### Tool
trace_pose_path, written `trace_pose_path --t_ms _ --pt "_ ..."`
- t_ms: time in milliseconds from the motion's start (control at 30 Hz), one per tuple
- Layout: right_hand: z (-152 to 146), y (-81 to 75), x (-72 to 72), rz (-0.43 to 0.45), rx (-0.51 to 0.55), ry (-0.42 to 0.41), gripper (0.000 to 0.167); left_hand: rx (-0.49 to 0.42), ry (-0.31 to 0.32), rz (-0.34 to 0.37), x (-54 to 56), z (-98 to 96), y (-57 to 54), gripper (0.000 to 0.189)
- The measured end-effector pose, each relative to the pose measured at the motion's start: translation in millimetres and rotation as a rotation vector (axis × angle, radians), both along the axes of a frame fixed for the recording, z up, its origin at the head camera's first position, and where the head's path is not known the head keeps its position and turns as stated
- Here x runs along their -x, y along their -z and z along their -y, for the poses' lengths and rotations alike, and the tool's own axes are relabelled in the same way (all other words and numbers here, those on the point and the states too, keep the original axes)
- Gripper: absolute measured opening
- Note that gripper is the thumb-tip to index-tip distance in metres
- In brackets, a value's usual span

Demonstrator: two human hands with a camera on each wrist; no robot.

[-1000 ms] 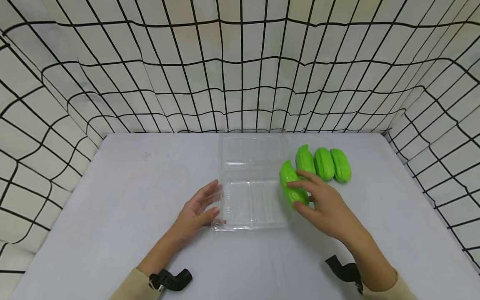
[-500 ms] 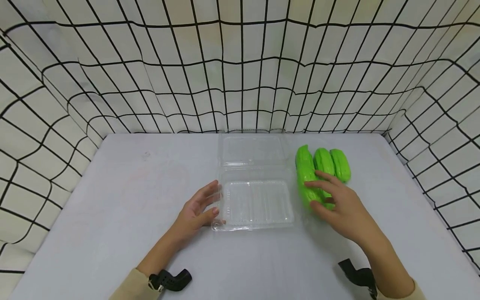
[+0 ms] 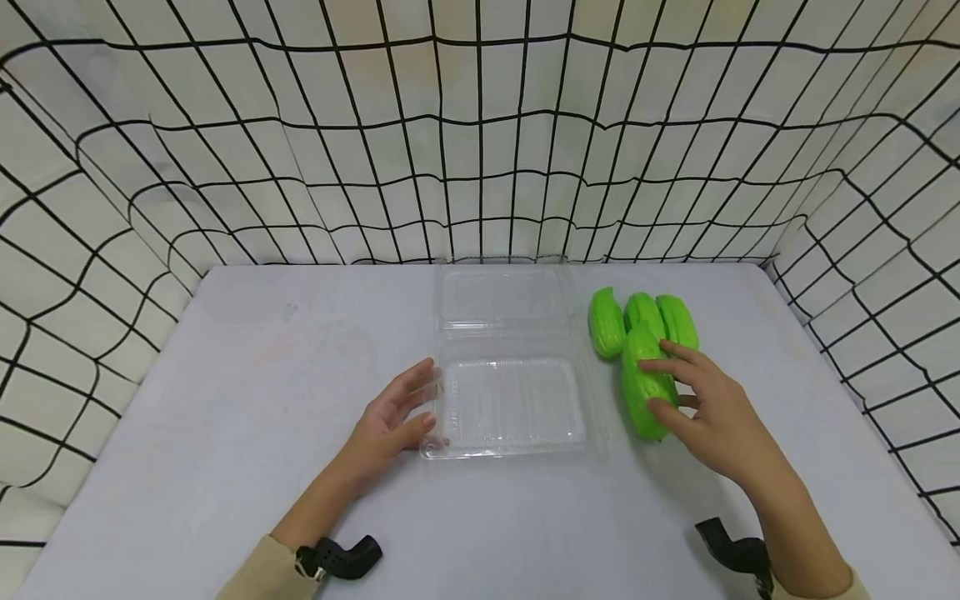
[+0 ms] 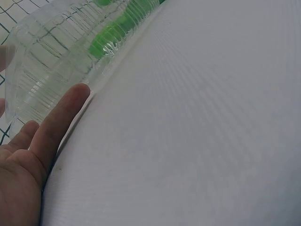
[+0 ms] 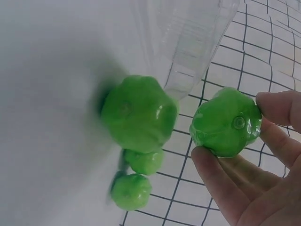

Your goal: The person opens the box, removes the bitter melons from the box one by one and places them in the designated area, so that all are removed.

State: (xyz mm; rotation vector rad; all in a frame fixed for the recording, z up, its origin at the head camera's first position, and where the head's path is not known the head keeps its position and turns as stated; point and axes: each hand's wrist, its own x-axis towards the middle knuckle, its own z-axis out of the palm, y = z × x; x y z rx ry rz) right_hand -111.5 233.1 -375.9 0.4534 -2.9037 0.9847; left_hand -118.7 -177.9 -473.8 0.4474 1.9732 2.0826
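Observation:
In the right wrist view my right hand (image 3: 708, 408) pinches a bright green, ridged vegetable (image 5: 226, 122) between thumb and fingertips, its end facing the camera. Another green ridged vegetable (image 5: 139, 114) lies close by on the table; in the head view the held one overlaps it. To the left stands an open clear plastic clamshell box (image 3: 513, 404), lid folded back toward the wall, nothing inside. At its left side rests my left hand (image 3: 390, 412), fingers loosely extended, fingertips right at the edge. The left wrist view shows a straight digit (image 4: 61, 115) along the box's lower edge.
Three more green vegetables, left (image 3: 607, 323), middle (image 3: 643, 307) and right (image 3: 678, 321), lie side by side at the back right of the white table (image 3: 225, 400). A black wire grid (image 3: 480, 150) before white walls encloses the back and sides.
My right hand has moved rightward with the vegetable, away from the box's right side and in front of the back row. The left hand and the box stay put.

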Motion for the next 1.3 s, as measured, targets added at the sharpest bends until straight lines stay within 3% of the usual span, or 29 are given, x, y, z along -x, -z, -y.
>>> trace_pose_path --t_ms 933,1300 --pt "-35.2 15.3 -3.7 -0.023 -0.062 0.093 0.04 -0.031 0.008 -0.008 2.3 2.7 0.0 0.072" --pt "-43.6 25.0 0.6 0.08 -0.112 0.067 0.04 -0.049 0.01 0.007 1.8 1.9 -0.7 0.072"
